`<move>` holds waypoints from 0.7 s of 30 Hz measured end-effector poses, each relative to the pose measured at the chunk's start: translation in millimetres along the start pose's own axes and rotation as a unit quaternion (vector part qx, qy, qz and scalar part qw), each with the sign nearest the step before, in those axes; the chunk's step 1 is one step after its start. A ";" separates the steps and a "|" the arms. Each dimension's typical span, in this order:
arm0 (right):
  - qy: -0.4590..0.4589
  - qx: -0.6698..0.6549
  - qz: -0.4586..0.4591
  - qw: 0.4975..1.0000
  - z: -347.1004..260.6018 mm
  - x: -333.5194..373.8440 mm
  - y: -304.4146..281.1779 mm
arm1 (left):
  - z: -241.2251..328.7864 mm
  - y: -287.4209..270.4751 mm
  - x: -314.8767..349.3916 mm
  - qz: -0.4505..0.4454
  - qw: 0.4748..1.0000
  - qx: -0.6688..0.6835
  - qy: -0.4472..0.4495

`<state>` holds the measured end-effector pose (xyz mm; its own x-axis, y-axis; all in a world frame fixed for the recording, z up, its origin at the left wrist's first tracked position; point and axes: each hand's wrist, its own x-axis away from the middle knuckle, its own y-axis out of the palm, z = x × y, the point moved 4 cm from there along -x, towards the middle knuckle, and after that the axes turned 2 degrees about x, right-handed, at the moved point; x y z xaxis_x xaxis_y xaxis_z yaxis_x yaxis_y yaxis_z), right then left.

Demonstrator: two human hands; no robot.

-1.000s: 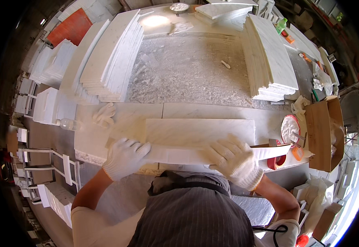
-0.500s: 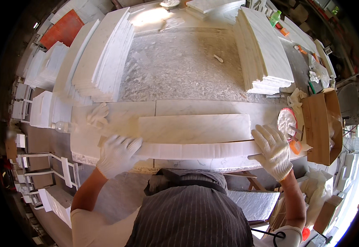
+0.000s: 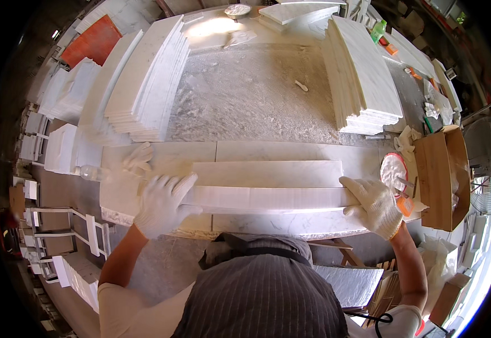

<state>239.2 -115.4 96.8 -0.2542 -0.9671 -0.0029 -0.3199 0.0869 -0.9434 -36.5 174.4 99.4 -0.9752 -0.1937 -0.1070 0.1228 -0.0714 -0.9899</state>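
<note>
A long white strip [image 3: 270,198] extends along the near edge of the table [image 3: 299,151], roughly parallel to it. Left hand [image 3: 166,203], gloved: grip clamped on the strip's left end, fingers on the far side, thumb on the near side. Right hand [image 3: 375,207], gloved: grip clamped on the right end, same arrangement. A marble slab [image 3: 268,170] lies directly beyond the strip; contact between the two cannot be determined. Toward the table's near left corner: loose gloves [image 3: 138,156] and a clear bottle [image 3: 89,173]. Toward the near right corner: a red-rimmed bowl [image 3: 392,169] and a cardboard box [image 3: 438,177]. Slab stacks stand along the left [image 3: 141,76] and right [image 3: 366,70] sides.
</note>
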 end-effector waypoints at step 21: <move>-0.099 0.160 0.256 0.948 -15.3 -10.5 6.6 | 20.0 -2.9 -57.0 0.009 0.991 -0.093 0.094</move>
<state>225.9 -101.0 95.7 -0.1151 -0.8462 -0.5202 0.1007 0.5111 -0.8536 22.4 166.1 110.2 -0.9923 -0.0054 -0.1234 0.1219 0.1152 -0.9858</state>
